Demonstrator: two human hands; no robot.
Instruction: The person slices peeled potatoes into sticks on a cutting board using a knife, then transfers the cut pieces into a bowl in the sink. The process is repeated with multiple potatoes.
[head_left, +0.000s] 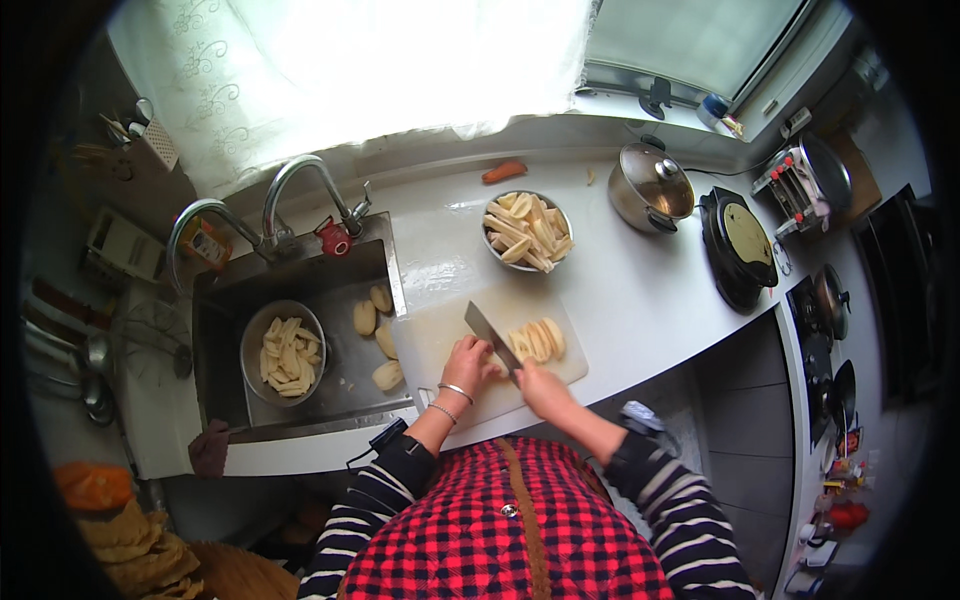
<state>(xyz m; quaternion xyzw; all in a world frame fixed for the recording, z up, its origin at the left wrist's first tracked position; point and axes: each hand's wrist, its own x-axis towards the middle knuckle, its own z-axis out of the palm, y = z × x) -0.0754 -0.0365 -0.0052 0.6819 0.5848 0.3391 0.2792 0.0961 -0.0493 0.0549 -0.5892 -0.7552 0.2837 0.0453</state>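
My right hand (546, 388) grips the handle of a cleaver (487, 334), its broad blade angled up and left over a white cutting board (442, 322). Close against the blade's left side is my left hand (469, 366), fingers bent down toward the board; whatever lies beneath them is mostly hidden. To the right of the blade, thick slices of peeled potato (538, 340) lean together in a row on the board. Behind the board stands a metal bowl (568, 241) heaped with pale cut wedges (525, 225).
In the sink (352, 409) at left are several peeled potatoes (364, 318) and a metal bowl (247, 367) of cut strips. A carrot (504, 172) lies at the back wall. On the right are a lidded pot (634, 191), a black electric appliance (739, 255) and a stove (814, 367).
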